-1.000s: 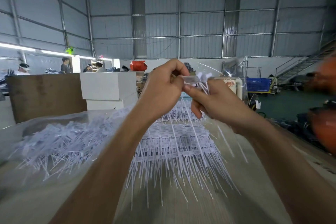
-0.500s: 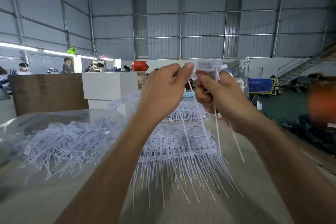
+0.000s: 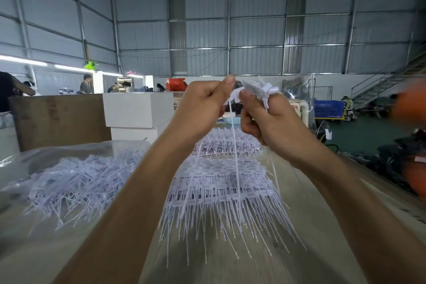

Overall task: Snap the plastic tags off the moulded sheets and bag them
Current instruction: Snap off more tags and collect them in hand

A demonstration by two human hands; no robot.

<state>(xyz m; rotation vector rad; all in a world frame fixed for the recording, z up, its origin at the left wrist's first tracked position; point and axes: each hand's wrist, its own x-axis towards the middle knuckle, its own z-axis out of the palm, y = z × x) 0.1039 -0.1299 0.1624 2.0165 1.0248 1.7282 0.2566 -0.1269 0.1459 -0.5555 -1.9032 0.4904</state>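
**Two hands hold plastic tags up above a worktable**

Seen from the person's own head, both bare forearms reach forward and up; the left hand (image 3: 202, 101) pinches a white tag (image 3: 232, 97) between thumb and curled fingers, and the tag's thin tail hangs straight down from the pinch; the right hand (image 3: 260, 117), just beside it and nearly touching, grips a small bunch of tags (image 3: 260, 89) whose flat heads fan out above the thumb while their tails trail down below the fist. Under the hands, a stack of moulded sheets (image 3: 221, 182) lies flat on the table (image 3: 322, 249), its many thin tails pointing toward the viewer. To the left on the same table sits a clear plastic bag (image 3: 76, 152) with a loose heap of separated tags inside. Behind the table stand a brown board (image 3: 60, 120) and white boxes (image 3: 138, 113); a blue crate (image 3: 328, 109) sits far right in a large metal-walled hall.
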